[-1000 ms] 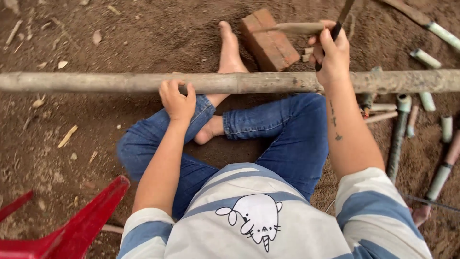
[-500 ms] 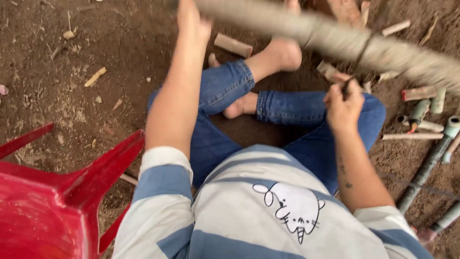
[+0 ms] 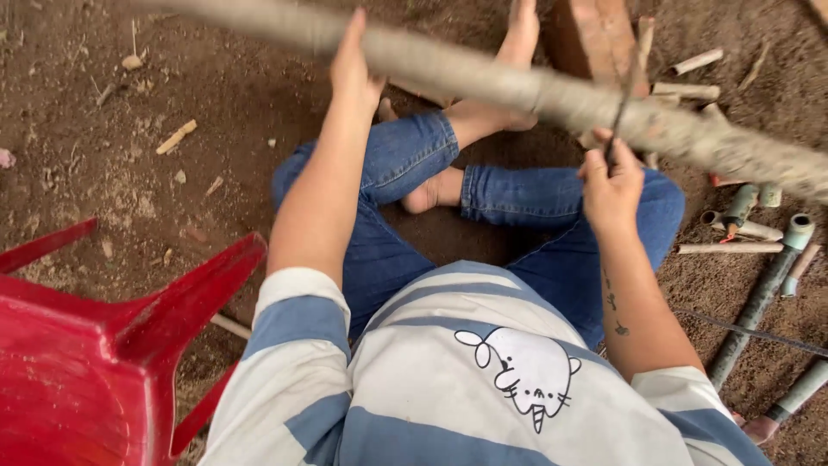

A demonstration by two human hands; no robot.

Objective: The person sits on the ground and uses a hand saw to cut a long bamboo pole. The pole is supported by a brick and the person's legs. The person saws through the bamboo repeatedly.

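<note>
A long, pale grey bamboo pole [image 3: 552, 95] slants across the scene above the dirt ground, blurred, running from upper left down to the right edge. A thin dark blade [image 3: 623, 108] stands upright against it.

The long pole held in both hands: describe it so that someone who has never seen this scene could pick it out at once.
A person in blue jeans sits cross-legged on the dirt ground. Above the knees, a long pole slants from upper left down to the right, gripped by the left hand, with the right hand just under it. Unlike the short cut pieces lying on the right, it is long, pale grey and off the ground.
</note>
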